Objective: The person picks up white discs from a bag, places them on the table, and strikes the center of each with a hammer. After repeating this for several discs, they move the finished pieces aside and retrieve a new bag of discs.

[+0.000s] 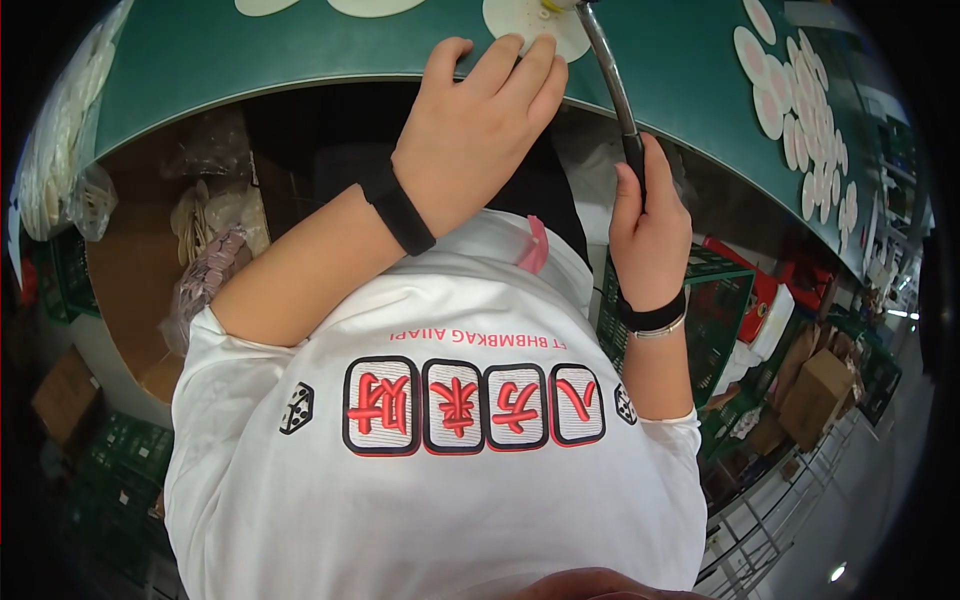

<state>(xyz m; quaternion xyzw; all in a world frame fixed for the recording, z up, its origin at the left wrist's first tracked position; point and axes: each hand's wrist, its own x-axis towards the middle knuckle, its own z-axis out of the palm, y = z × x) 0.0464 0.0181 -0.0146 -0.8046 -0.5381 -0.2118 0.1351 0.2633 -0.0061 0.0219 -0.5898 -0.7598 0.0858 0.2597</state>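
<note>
Gripping a black-handled silver metal tool point(615, 85) in right hand point(655, 225), spreading left hand point(472, 135) over a flat white disc point(522, 20), perhaps steadying it.

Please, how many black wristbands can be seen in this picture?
2: one black wristband on the left forearm, the other on the right forearm. No others show.

One tool point(612, 72), three pale discs point(530, 22), two black wristbands point(402, 218), one bench point(300, 45)

The tool is at one o'clock; one pale disc at twelve, two toward eleven; one wristband between ten and eleven, one at three. Pink-centred discs point(768, 108) at two o'clock overlap too closely to count.
</note>
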